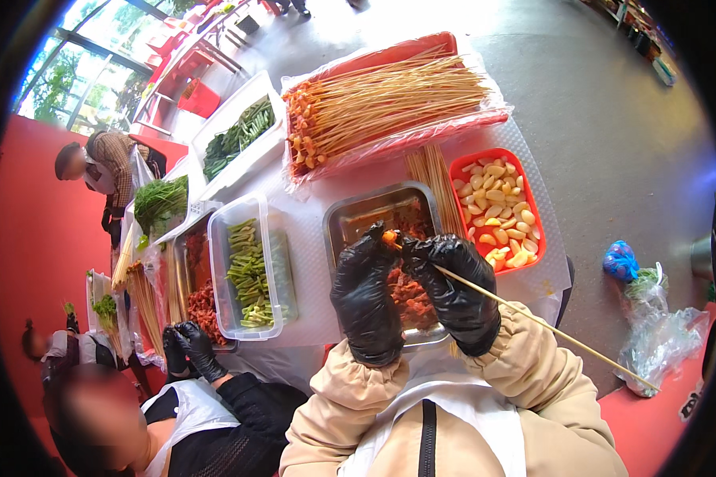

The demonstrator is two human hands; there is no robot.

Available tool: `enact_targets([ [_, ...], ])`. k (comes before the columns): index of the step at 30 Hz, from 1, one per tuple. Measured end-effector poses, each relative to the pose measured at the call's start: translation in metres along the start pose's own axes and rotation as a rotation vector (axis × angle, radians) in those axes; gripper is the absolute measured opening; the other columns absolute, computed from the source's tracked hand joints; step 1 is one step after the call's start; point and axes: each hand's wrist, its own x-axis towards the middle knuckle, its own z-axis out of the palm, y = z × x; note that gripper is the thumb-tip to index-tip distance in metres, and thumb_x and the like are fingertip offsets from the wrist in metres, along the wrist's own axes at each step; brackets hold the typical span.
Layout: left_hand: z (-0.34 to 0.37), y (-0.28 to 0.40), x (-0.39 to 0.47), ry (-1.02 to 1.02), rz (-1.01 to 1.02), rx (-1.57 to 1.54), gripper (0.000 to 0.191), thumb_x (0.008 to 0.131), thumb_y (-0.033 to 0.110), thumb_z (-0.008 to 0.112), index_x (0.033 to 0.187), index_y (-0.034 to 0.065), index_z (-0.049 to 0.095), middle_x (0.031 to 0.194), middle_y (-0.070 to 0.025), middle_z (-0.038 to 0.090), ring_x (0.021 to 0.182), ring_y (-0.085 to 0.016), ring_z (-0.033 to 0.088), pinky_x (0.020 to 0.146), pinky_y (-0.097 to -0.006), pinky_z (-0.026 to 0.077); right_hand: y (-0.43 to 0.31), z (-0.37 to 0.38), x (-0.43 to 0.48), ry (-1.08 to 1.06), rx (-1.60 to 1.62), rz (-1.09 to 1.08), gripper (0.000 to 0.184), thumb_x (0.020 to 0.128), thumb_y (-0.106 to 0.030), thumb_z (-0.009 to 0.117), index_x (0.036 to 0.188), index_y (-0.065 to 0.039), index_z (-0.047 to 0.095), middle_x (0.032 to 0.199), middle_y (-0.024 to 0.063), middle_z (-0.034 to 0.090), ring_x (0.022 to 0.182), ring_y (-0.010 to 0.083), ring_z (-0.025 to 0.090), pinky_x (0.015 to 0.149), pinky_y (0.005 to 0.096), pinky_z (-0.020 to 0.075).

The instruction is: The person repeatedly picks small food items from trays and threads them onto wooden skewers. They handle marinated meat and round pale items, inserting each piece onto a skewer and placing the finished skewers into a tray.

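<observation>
Both my hands wear black gloves and meet over a steel tray [420,194] of red marinated meat [410,295]. In my right hand [462,292] is a thin bamboo skewer [543,322], its long bare end slanting down past my right sleeve. My left hand [367,298] pinches a small orange-coated piece of food [391,238] at the skewer's other end. Whether it is meat or garlic, I cannot tell. To the right, peeled garlic cloves [496,194] fill a red plastic basin [541,229]. Bare bamboo skewers [435,179] lie between tray and basin.
Beyond, a plastic-lined red tray [495,119] holds many loaded skewers [388,101]. Left stand a clear tub [215,286] of cut green stems and a white bin [268,89] of greens. A co-worker's gloved hands [194,349] work close on the left. Plastic bags [656,334] lie at right.
</observation>
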Motion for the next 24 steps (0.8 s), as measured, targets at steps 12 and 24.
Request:
enact_targets([
  [12, -0.006, 0.002, -0.005, 0.079, 0.048, -0.014, 0.025, 0.082, -0.004, 0.054, 0.107, 0.0008, 0.056, 0.106, -0.0091, 0.058, 0.095, -0.018, 0.056, 0.081, -0.0284, 0.048, -0.017, -0.001, -0.011, 0.082, -0.164, -0.181, 0.017, 0.072, 0.005, 0.066, 0.084, -0.003, 0.056, 0.073, 0.0100, 0.059, 0.063, 0.0214, 0.057, 0.056, 0.0288, 0.0459],
  [24, -0.011, 0.009, -0.021, -0.003, -0.014, -0.309, 0.027, 0.084, -0.004, 0.049, 0.111, 0.0019, 0.052, 0.114, -0.0092, 0.053, 0.102, -0.020, 0.054, 0.085, -0.0282, 0.049, -0.027, -0.008, -0.019, 0.076, -0.046, -0.186, 0.017, 0.072, 0.009, 0.063, 0.085, -0.001, 0.056, 0.075, 0.0095, 0.056, 0.063, 0.0197, 0.055, 0.059, 0.0282, 0.0454],
])
